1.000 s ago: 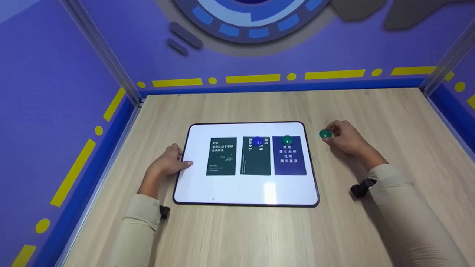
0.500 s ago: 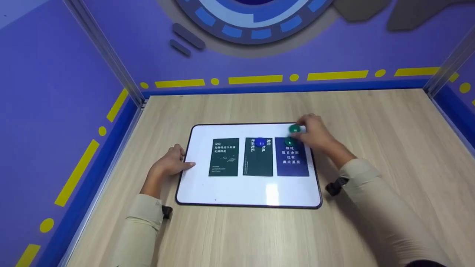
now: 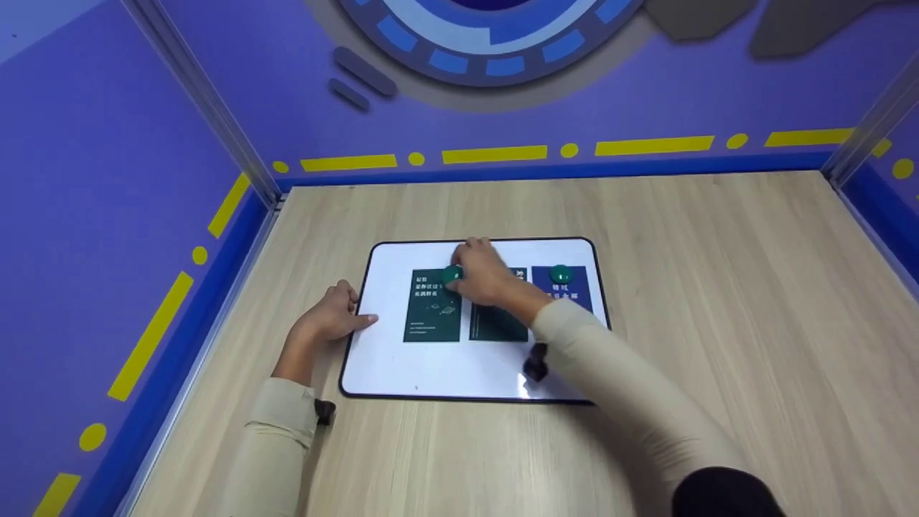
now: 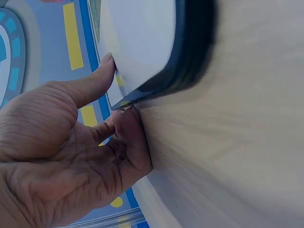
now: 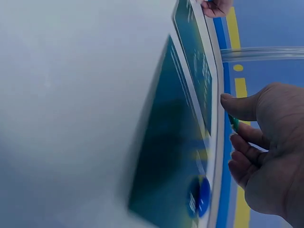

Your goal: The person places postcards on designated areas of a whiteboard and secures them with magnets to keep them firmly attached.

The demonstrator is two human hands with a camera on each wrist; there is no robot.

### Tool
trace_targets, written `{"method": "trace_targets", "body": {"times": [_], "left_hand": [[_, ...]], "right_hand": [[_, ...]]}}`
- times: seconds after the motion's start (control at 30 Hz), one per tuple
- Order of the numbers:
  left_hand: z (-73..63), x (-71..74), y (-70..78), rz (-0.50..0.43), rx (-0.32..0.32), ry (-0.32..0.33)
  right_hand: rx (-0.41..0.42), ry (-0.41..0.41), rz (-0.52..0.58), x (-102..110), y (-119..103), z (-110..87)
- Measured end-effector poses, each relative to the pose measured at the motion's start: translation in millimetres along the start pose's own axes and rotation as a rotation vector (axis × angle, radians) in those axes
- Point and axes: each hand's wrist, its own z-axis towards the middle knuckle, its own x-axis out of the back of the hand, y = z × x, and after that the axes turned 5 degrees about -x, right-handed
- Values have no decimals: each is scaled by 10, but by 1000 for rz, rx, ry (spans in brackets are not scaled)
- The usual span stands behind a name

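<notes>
My left hand (image 3: 330, 314) grips the left edge of a framed whiteboard (image 3: 373, 366), thumb on top and fingers curled at the rim in the left wrist view. My right hand (image 3: 484, 274) pinches a round green magnet (image 3: 451, 276) over the upper right corner of the left dark green card (image 3: 431, 319). A second dark green card (image 3: 499, 328) lies partly under that hand. Its blue magnet (image 5: 204, 197) shows in the right wrist view but is hidden in the head view. Another green magnet (image 3: 560, 274) sits at the top of the purple card (image 3: 542, 276), partly covered by my right sleeve.
The board lies on a wood-grain table (image 3: 445, 459). A blue-purple back wall (image 3: 459, 126) with yellow markings stands behind it, and a similar side wall (image 3: 93, 215) is on the left.
My right hand has carried the green magnet leftward from the table right of the board, across the purple card, to the left card. My left hand has stayed at the board's edge.
</notes>
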Motion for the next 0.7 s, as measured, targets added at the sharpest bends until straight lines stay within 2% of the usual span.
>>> {"method": "trace_targets", "body": {"times": [0.13,0.23,0.7], "left_hand": [[-6,-16,6,3,-3,-3],[-3,-19,20,3,-4,-6],[15,27,-8,-2,-5,-16]], "right_hand": [[-21,-26,12,-168,-86,82],[-32,-17,2,-231,-98,125],[-41,3,-59,-247,-142,131]]}}
